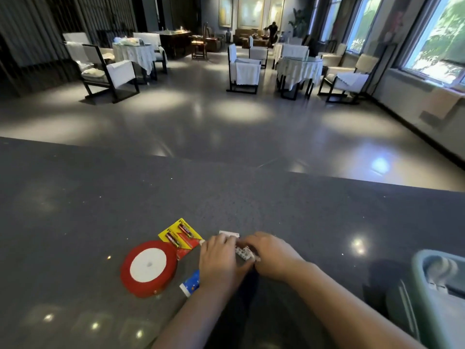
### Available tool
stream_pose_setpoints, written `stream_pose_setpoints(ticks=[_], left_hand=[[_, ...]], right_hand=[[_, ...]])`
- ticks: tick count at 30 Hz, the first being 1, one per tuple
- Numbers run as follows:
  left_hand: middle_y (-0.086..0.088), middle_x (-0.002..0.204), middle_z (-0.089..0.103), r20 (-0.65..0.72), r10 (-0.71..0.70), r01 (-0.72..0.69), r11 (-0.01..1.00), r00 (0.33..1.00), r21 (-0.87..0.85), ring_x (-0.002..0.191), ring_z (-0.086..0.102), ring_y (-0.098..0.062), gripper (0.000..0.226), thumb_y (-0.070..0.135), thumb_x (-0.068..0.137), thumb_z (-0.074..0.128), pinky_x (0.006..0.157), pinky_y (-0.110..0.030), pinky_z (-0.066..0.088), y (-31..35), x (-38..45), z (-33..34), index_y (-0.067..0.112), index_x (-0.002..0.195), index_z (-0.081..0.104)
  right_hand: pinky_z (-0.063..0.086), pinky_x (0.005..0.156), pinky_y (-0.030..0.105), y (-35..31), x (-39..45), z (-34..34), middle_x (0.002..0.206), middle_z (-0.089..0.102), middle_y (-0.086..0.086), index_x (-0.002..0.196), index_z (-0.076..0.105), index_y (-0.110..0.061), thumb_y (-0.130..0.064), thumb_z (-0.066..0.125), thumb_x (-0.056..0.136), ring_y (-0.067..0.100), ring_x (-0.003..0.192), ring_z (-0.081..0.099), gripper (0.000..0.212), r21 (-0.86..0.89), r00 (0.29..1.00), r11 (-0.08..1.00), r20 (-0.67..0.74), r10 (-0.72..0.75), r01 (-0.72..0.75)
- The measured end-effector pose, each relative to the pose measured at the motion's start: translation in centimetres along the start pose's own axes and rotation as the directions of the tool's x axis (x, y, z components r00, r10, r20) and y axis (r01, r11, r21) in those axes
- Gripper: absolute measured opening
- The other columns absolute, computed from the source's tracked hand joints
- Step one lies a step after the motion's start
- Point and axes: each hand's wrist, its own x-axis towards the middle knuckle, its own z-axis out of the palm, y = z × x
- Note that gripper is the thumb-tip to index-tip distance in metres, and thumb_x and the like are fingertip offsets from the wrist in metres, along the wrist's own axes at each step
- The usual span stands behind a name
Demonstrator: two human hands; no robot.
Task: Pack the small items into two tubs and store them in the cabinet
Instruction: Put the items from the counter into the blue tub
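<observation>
On the dark counter lie a red ribbon spool with a white centre, a yellow-and-red battery card and a small blue-and-white tube. My left hand and my right hand meet over small white items, fingers curled on them. A flat white piece pokes out beyond my left hand. What exactly each hand holds is mostly hidden. A pale green tub stands at the right edge, with something grey inside.
The counter's far edge runs across the middle of the view. Beyond it is a shiny floor with white-covered chairs and round tables. A person is far back in the room.
</observation>
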Motion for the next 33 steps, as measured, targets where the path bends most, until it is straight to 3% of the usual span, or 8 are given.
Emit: stream_pose_setpoints(ticks=[5,8,12,15,20,27,30,33], left_hand=[[0.011,0.107,0.052,-0.038,0.055,-0.058,0.996,0.998,-0.072,0.106,0.046,-0.012,0.044,0.061,0.074,0.059,0.09,-0.025,0.027,-0.2,-0.9,0.6,0.032,0.108,0.058],[0.013,0.102,0.054,-0.098,0.096,-0.109,0.984,0.991,-0.143,0.103,0.05,-0.011,0.041,0.052,0.07,0.066,0.087,-0.021,0.026,0.1,-2.5,0.5,0.032,0.105,0.061],[0.018,0.108,0.052,-0.064,0.066,-0.081,0.963,0.996,-0.258,0.108,0.045,-0.004,0.042,0.049,0.072,0.068,0.092,-0.019,0.03,2.1,-4.5,-1.5,0.035,0.11,0.06],[0.016,0.103,0.055,-0.167,0.037,-0.113,0.876,0.985,-0.47,0.102,0.053,-0.006,0.04,0.041,0.063,0.071,0.089,-0.022,0.04,5.3,-5.9,-3.7,0.031,0.101,0.065],[0.02,0.1,0.056,-0.28,0.121,-0.275,0.739,0.952,-0.615,0.096,0.053,0.005,0.044,0.05,0.058,0.063,0.085,-0.006,0.037,13.3,-8.4,-7.1,0.03,0.097,0.065],[0.022,0.102,0.057,-0.18,0.291,-0.338,0.701,0.94,-0.629,0.097,0.053,0.008,0.036,0.027,0.065,0.081,0.081,-0.002,0.036,23.1,-11.6,-6.2,0.029,0.098,0.067],[0.026,0.103,0.055,-0.102,0.36,-0.344,0.712,0.927,-0.612,0.099,0.051,0.01,0.036,0.031,0.067,0.079,0.083,-0.002,0.036,26.3,-12.4,-5.2,0.032,0.101,0.065],[0.025,0.105,0.055,-0.053,0.416,-0.371,0.74,0.908,-0.561,0.099,0.051,0.006,0.037,0.035,0.069,0.075,0.085,-0.005,0.036,28.8,-12.6,-4.0,0.032,0.105,0.065]], right_hand=[[0.049,0.087,0.034,0.8,-1.9,-0.2,0.112,0.058,0.0,0.111,0.058,-0.02,-0.026,0.067,0.08,0.02,0.103,0.058,0.032,-0.038,0.998,0.998,0.005,0.055,-0.055],[0.05,0.084,0.034,1.0,-3.9,-0.1,0.108,0.057,-0.003,0.108,0.057,-0.021,-0.031,0.074,0.074,0.02,0.098,0.059,0.04,0.034,0.989,0.989,-0.025,0.145,-0.144],[0.048,0.075,0.025,0.9,-8.1,-1.1,0.1,0.055,-0.009,0.103,0.054,-0.027,-0.035,0.075,0.071,0.01,0.088,0.057,0.039,0.142,0.969,0.974,-0.152,0.196,-0.175],[0.045,0.068,0.02,0.7,-12.8,-2.9,0.089,0.052,-0.015,0.097,0.053,-0.032,-0.037,0.076,0.066,0.002,0.078,0.054,0.038,0.246,0.931,0.955,-0.28,0.234,-0.166],[0.038,0.069,0.006,1.5,-21.5,-6.7,0.09,0.051,-0.02,0.096,0.049,-0.037,-0.041,0.072,0.067,-0.006,0.08,0.052,0.037,0.277,0.853,0.952,-0.457,0.25,-0.13],[0.04,0.068,0.013,9.5,-31.3,-8.7,0.092,0.054,-0.023,0.1,0.048,-0.042,-0.045,0.078,0.062,-0.004,0.082,0.053,0.048,0.288,0.733,0.903,-0.528,0.428,-0.32],[0.041,0.069,0.014,12.9,-34.2,-8.7,0.09,0.054,-0.023,0.1,0.046,-0.043,-0.047,0.077,0.063,-0.002,0.083,0.053,0.048,0.253,0.74,0.873,-0.464,0.487,-0.416],[0.046,0.08,0.024,15.7,-34.9,-9.1,0.093,0.056,-0.02,0.102,0.05,-0.043,-0.051,0.073,0.06,0.002,0.09,0.053,0.049,0.148,0.778,0.887,-0.431,0.457,-0.438]])
